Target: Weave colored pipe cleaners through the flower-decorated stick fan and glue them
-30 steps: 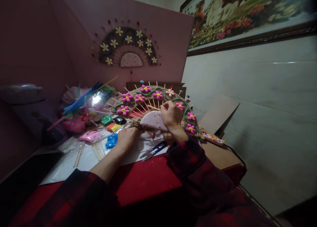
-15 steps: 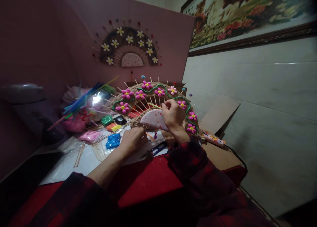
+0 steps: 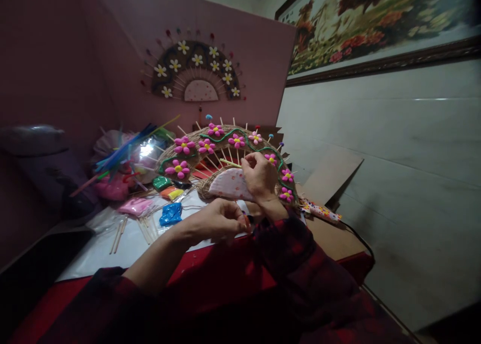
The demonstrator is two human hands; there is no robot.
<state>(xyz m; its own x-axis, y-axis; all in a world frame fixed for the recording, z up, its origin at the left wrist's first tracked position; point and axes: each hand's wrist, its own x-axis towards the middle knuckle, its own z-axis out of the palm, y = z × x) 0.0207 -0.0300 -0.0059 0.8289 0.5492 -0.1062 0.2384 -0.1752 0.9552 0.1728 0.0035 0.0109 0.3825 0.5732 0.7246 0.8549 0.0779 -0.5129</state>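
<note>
A fan-shaped decoration (image 3: 225, 129) of wound twine leans on the table, with pink clay flowers, a green wavy line and thin sticks. My right hand (image 3: 260, 178) is closed at the fan's inner arc, its fingertips pinching a thin yellow strip (image 3: 230, 162) that lies across the sticks. Just under those fingers is the fan's pale half-round base (image 3: 227, 184), partly covered by the hand. My left hand (image 3: 216, 218) is in front of and below the fan, thumb and fingers pinched on a small orange-red thing (image 3: 247, 222). Its shape is mostly hidden.
Coloured clay packets, including a blue one (image 3: 170, 214) and a pink one (image 3: 135, 207), lie on white sheeting with loose sticks (image 3: 117, 237). Plastic bags and coloured tubes (image 3: 124, 151) are heaped behind. A similar fan (image 3: 197, 72) hangs on the pink panel. Cardboard (image 3: 330, 176) leans at the right.
My left hand has moved right and toward me, now pinching the orange-red thing. The decorated fan has shifted slightly left. My right hand keeps its pinch on the yellow strip. The snips are hidden now.
</note>
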